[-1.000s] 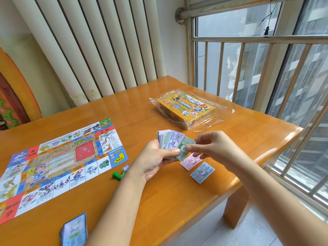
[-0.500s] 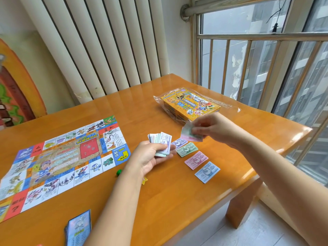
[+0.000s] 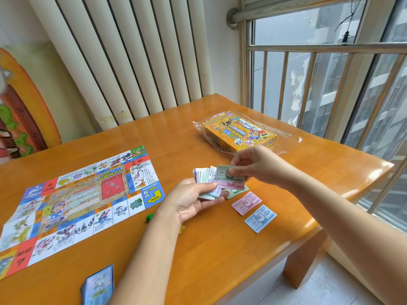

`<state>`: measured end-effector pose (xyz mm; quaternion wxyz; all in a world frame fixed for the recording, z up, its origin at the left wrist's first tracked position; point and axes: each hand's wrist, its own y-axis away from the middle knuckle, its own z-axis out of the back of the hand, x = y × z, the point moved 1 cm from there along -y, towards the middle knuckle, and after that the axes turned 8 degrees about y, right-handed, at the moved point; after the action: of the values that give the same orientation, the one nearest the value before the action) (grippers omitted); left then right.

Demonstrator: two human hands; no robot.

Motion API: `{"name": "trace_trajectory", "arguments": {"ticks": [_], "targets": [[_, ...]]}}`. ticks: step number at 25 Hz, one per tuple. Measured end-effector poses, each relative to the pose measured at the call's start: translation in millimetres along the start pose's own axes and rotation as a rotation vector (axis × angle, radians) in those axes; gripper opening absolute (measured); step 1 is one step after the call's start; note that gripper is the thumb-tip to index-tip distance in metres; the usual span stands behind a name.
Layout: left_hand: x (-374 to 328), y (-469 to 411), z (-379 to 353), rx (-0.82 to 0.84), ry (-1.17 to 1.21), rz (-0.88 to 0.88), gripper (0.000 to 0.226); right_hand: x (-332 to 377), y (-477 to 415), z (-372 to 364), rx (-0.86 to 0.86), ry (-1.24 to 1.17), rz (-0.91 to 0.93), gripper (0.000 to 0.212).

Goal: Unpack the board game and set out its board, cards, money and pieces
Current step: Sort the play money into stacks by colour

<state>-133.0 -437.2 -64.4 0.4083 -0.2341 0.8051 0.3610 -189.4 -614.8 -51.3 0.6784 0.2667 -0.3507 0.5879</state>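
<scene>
My left hand [image 3: 193, 200] holds a fanned stack of play money [image 3: 206, 180] above the table's middle. My right hand [image 3: 253, 162] pinches a green note [image 3: 224, 173] at the stack's right edge, with a pink note under it. On the table lie a green note [image 3: 236, 192], a pink note [image 3: 246, 203] and a blue note [image 3: 260, 217] in a row. The colourful game board [image 3: 77, 201] lies unfolded at left. A deck of cards [image 3: 99, 285] sits at the near edge. A green piece [image 3: 149, 217] and a yellow piece [image 3: 182, 228] lie by my left forearm.
The yellow game box [image 3: 239, 134] rests in clear plastic wrap at the far right of the orange wooden table [image 3: 220, 249]. The table's right edge runs along a barred window [image 3: 319, 84]. White vertical blinds hang behind.
My right hand came back from the far side of the laid-out notes to the stack and now pinches a green note there. A green note has joined the pink and blue ones on the table.
</scene>
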Motion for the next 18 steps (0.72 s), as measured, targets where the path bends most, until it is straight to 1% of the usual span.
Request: {"name": "trace_trajectory", "arguments": {"ticks": [3, 6, 8, 9, 11, 12, 15, 18], "targets": [[0.1, 0.4, -0.4, -0.02, -0.033, -0.017, 0.017, 5.3, -1.6, -2.8, 0.005, 0.09, 0.035, 0.013], [-1.5, -1.5, 2.5, -0.09, -0.032, -0.042, 0.017, 3.6, -5.7, 4.2, -0.045, -0.001, 0.034, 0.005], [-3.4, -6.8, 8.2, -0.173, 0.084, -0.068, 0.015, -1.4, -9.4, 14.5, -0.065, -0.002, 0.02, 0.011], [-4.4, -10.1, 11.2, -0.197, 0.183, -0.081, 0.014, -3.7, -10.7, 18.3, -0.043, 0.073, 0.014, 0.014], [-4.1, -13.8, 13.0, -0.171, 0.377, -0.082, 0.015, -8.1, -11.9, 17.3, 0.033, 0.252, 0.007, 0.016], [-2.4, -14.1, 11.6, -0.144, 0.436, -0.071, 0.015, -10.6, -12.3, 13.3, 0.065, 0.281, -0.005, 0.014], [5.0, -12.0, 2.2, -0.098, 0.481, -0.038, 0.015, -17.8, -13.8, 0.5, 0.101, 0.254, -0.045, 0.007], [8.8, -11.6, -3.2, -0.089, 0.481, -0.028, 0.017, -24.2, -17.5, -7.4, 0.112, 0.31, -0.033, 0.004]]}}
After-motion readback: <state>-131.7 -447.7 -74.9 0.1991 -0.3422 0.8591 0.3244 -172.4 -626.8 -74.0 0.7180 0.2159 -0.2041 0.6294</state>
